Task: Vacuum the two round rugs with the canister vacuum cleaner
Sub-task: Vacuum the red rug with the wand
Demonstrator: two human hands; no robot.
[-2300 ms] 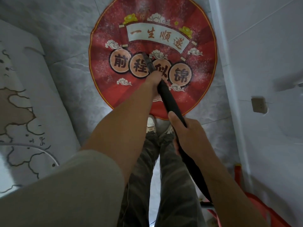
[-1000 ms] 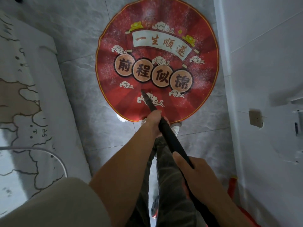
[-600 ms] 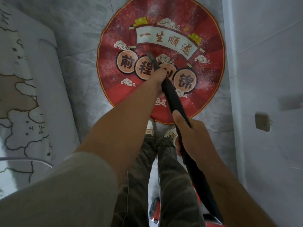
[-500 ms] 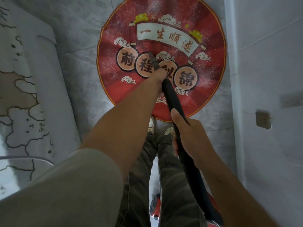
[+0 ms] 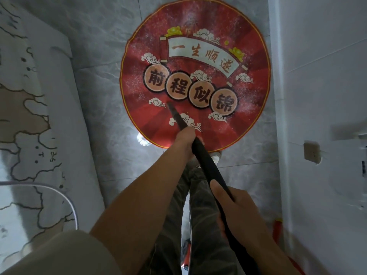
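One wand (image 5: 206, 165) gripped by left hand (image 5: 184, 136) and right hand (image 5: 240, 213) fingers; one red rug (image 5: 250, 48).

One round red rug (image 5: 198, 147), bearing four character medallions (image 5: 155, 80); one black vacuum wand (image 5: 206, 165); two hands, the left hand (image 5: 183, 136) and right hand (image 5: 238, 211); two trouser legs (image 5: 202, 221); one wall socket (image 5: 311, 152)

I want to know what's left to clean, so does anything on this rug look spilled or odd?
White specks lie scattered over the red rug, thickest along its top and right side, like spilled powder. The patch by the wand tip looks cleaner. The rug's rim is slightly wavy at upper left.
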